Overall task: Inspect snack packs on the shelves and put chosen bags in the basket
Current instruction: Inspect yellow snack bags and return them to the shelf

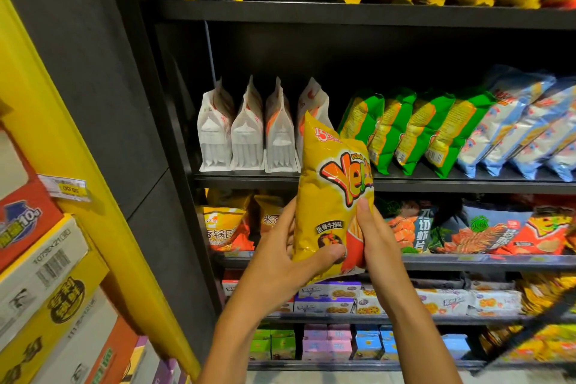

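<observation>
Inspect step, by my read. Both hands are on one yellow chip bag (330,196), held upright in front of the shelves (343,14), printed face toward the camera.

Left hand (280,262): wrapped round the bag's lower left corner, thumb across the front near the bottom, fingers behind. Right hand (374,246): clamped on the lower right edge, thumb pressed on the front just under the logo. Neither hand free.

Beyond the hands: white pouches (246,134) behind the bag's top, green bags (405,131) up and to the right of the right hand, blue-white bags (523,131) further right. Red and dark shrimp-snack bags (467,227) level with the right hand. Cartons (46,274) stacked well off to the left of the left hand.

Next move, as a guess: if the bag is chosen, one hand lets go and the other carries it down to the basket; if not, back to a shelf slot.

Hard to make out:
- Basket not clearly in view. A dark blurred strut at lower right, below the right forearm, could be part of it; cannot tell.
- Bag's back and the fingers behind it are hidden.
- Right part of the logo wraps out of sight.
- Price tags unreadable.
</observation>
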`<state>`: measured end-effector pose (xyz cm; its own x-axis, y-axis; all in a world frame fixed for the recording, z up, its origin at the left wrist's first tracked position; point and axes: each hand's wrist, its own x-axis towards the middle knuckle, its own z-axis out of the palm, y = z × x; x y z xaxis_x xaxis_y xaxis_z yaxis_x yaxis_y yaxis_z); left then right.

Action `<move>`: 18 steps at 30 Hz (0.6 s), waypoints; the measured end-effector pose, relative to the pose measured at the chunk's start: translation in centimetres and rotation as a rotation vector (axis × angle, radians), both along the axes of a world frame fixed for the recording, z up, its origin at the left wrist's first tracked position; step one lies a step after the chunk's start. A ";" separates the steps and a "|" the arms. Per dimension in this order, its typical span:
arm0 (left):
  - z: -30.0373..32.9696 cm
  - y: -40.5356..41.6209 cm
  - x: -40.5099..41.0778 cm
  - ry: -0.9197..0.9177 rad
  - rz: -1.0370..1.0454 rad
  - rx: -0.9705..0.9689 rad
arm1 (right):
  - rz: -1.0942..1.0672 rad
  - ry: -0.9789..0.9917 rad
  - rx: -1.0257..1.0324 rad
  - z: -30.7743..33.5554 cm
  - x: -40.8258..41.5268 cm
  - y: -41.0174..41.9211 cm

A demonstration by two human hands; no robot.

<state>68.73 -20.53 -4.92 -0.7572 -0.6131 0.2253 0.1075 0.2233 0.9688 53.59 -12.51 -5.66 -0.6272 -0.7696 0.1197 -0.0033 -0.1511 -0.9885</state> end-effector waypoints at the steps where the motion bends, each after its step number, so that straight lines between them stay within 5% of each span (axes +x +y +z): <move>1: -0.1 -0.2 0.1 -0.009 -0.008 0.000 | -0.004 0.002 -0.004 0.1 0.1 0.0; 9: -1.3 -0.5 -0.6 0.019 0.067 0.017 | -0.174 0.196 -0.033 0.4 0.5 0.9; 18: -3.9 -2.3 -1.3 0.170 0.351 0.497 | 0.209 0.134 -0.086 1.7 0.7 1.8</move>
<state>67.40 -22.80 -8.79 -0.4707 -0.8808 -0.0504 0.2711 -0.1987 0.9418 54.34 -10.72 -3.94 -0.4300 -0.8640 0.2619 -0.0933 -0.2460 -0.9648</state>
